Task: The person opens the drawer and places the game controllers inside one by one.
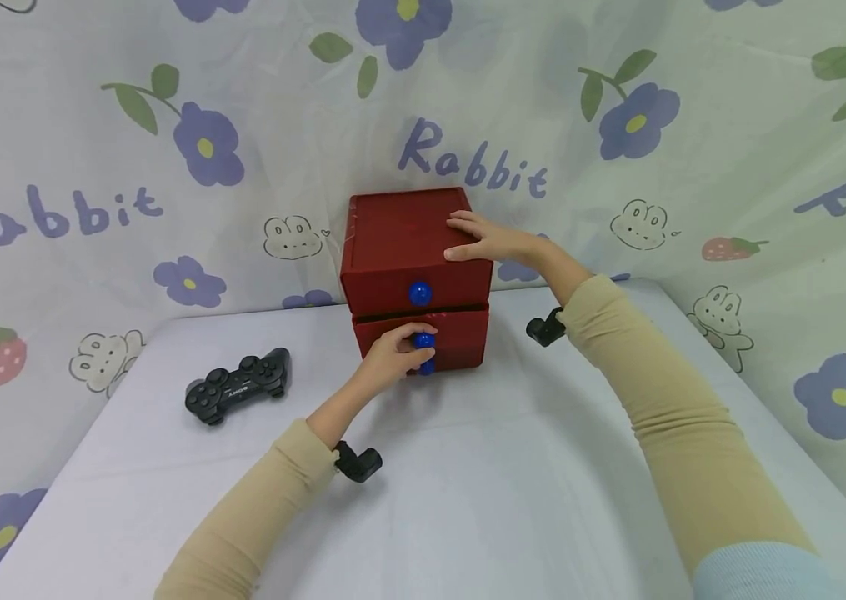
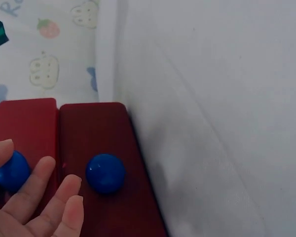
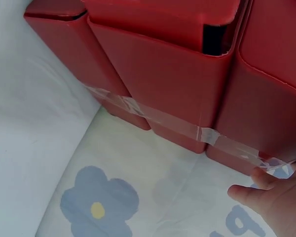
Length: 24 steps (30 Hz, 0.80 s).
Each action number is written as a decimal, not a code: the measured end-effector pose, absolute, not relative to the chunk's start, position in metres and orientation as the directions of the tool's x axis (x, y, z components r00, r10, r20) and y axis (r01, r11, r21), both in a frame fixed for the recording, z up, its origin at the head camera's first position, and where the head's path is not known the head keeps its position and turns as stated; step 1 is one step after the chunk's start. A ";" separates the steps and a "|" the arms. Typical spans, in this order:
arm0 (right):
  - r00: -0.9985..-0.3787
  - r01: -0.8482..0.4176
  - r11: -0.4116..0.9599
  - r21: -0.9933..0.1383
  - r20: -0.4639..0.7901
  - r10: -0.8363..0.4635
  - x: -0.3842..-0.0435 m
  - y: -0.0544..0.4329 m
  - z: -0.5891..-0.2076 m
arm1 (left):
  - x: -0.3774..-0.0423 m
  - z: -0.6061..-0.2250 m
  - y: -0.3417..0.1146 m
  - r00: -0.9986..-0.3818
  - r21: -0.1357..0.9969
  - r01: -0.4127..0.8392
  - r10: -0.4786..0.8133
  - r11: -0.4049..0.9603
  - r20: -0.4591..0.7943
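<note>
We see a red drawer box (image 1: pixel 407 225), clear tape (image 3: pixel 175 124) across its side; our left hand (image 1: pixel 387 358) pinches its middle blue knob (image 1: pixel 424 341), our right hand (image 1: pixel 496 241) spreads on top.

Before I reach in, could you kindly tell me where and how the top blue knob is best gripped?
Probably pinch the top blue knob by its rounded sides, coming straight from the front: it stands out from the upper drawer, uncovered. Come in above the left hand, which holds the middle blue knob.
</note>
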State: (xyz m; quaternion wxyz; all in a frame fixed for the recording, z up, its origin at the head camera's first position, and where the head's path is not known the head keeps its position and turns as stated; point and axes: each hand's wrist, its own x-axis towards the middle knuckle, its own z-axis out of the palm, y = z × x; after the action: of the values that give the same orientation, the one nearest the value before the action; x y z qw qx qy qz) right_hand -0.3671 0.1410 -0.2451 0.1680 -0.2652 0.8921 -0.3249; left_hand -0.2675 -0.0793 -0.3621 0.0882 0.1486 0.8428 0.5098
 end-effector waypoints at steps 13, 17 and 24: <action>-0.795 -0.341 0.637 -0.691 -0.150 -0.588 -0.339 0.135 -0.224 | -0.281 -0.369 -0.076 -0.956 0.869 0.195 0.287 0.455 0.064; -0.798 -0.338 0.641 -0.689 -0.152 -0.583 -0.349 0.136 -0.231 | -0.282 -0.369 -0.076 -0.961 0.873 0.173 0.271 0.455 0.050; -0.804 -0.339 0.646 -0.684 -0.146 -0.576 -0.373 0.142 -0.249 | -0.283 -0.368 -0.073 -0.970 0.881 0.146 0.240 0.451 0.038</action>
State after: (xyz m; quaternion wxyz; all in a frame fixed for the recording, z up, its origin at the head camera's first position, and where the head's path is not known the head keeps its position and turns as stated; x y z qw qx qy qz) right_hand -0.3726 0.1416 -0.2492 0.1784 -0.2572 0.8896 -0.3327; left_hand -0.2832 -0.0730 -0.3680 0.0459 0.1135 0.8504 0.5116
